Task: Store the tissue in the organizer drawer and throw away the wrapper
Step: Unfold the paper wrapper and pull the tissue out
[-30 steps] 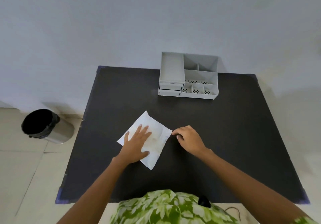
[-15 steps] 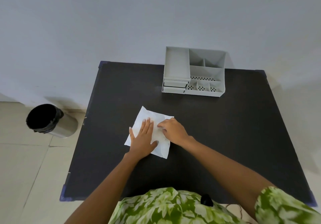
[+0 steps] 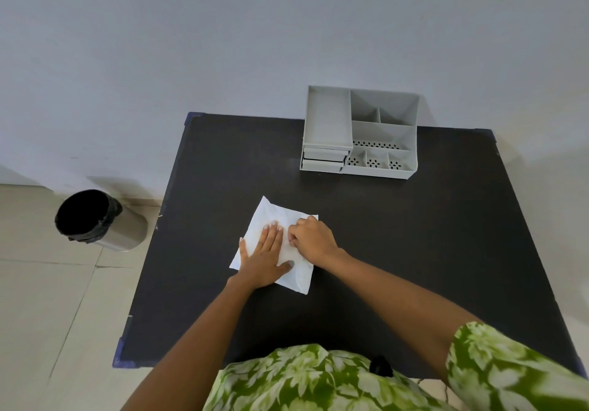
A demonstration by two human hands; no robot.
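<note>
A black table stands on pale floor tiles against a wall.

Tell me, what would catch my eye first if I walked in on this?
Two bare hands on a white tissue in the middle of a black table: the left hand lies flat on it, the right hand curls at its edge. A grey organizer stands at the table's far edge, and a black-lined bin sits on the floor to the left.
</note>
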